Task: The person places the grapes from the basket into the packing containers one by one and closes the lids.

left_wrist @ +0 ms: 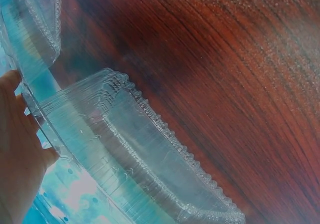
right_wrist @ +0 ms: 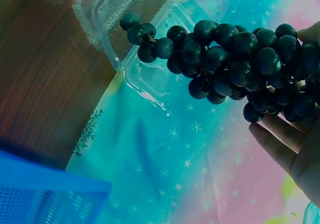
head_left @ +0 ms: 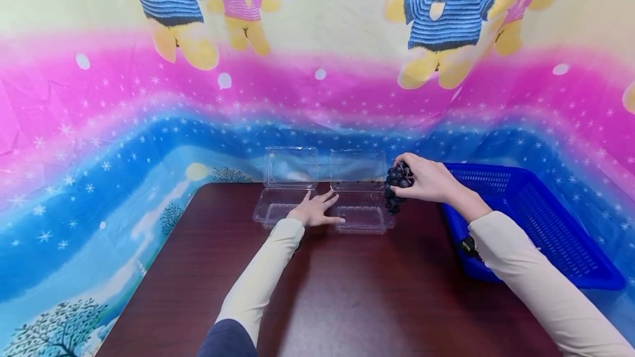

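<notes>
My right hand point(head_left: 428, 179) grips a bunch of dark grapes point(head_left: 398, 178), held up just beyond the right edge of a clear plastic clamshell box point(head_left: 359, 220). In the right wrist view the bunch point(right_wrist: 240, 59) hangs lengthwise, with fingers point(right_wrist: 280, 144) around its upper end. A second clear clamshell box point(head_left: 278, 211) stands to the left of the first; both lids are raised at the back. My left hand point(head_left: 313, 212) lies with spread fingers across the adjoining sides of the two boxes, its thumb reaching the right box. In the left wrist view its thumb point(left_wrist: 48, 157) touches a box rim.
A blue perforated basket point(head_left: 541, 225) stands at the right of the dark brown table point(head_left: 317, 296). A small black item point(head_left: 468, 247) shows at its near left side, partly covered by the right sleeve. A patterned cloth point(head_left: 317, 92) hangs behind the table.
</notes>
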Available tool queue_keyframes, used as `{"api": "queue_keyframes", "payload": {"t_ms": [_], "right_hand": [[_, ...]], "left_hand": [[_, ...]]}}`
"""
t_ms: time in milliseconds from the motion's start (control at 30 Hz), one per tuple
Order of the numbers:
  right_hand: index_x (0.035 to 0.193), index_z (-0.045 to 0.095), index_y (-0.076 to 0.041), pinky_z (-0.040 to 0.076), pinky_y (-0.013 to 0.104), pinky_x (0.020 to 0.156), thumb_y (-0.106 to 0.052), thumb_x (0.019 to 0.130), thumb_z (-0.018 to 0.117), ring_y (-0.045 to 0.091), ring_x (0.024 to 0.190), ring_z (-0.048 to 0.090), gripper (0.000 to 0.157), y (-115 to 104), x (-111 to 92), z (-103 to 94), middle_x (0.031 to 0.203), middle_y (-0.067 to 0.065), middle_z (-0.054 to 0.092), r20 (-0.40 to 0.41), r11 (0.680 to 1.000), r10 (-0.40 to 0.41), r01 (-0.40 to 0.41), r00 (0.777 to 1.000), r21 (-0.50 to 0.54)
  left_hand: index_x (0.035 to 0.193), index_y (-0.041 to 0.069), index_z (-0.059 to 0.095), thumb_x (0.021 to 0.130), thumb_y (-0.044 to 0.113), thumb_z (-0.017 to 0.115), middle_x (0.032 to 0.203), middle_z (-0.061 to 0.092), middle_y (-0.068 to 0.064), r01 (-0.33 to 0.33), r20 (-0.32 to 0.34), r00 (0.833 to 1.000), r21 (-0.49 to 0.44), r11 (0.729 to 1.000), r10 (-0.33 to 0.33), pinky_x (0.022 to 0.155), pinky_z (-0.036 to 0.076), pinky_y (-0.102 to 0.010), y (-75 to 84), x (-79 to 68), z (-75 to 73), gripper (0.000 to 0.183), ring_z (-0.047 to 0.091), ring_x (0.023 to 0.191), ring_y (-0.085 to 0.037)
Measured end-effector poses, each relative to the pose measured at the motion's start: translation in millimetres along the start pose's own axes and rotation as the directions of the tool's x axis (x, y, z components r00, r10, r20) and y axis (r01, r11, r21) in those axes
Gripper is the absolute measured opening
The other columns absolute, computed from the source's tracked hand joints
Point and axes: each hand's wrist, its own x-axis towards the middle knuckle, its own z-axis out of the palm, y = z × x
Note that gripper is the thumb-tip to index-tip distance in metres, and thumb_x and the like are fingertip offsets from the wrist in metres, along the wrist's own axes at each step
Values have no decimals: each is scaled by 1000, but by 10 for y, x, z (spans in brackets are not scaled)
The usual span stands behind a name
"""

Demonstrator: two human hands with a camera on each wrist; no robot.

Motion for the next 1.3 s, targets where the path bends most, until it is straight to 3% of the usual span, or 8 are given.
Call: {"api": "queue_keyframes", "payload": {"t_ms": [367, 1300], "right_hand": [[115, 51, -18, 48, 38, 64, -52, 76, 67, 15, 81, 56, 54, -45, 69, 114, 102, -1, 59, 11, 999, -42, 42, 999, 19], [117, 50, -18, 49, 35, 65, -51, 77, 67, 14, 82, 57, 54, -104, 118, 366, 101, -2, 59, 71, 999, -26, 23, 997, 39]], "left_hand": [[150, 24, 13, 81, 77, 30, 157, 6, 0, -4, -7, 1000, 1, 1000, 4, 113, 2, -55, 1, -5, 28, 89, 24, 139, -27], [150, 26, 11, 81, 78, 32, 157, 8, -1, -11, -24, 1000, -10, 1000, 10, 113, 4, -55, -8, -4, 9, 88, 27, 138, -31]]}}
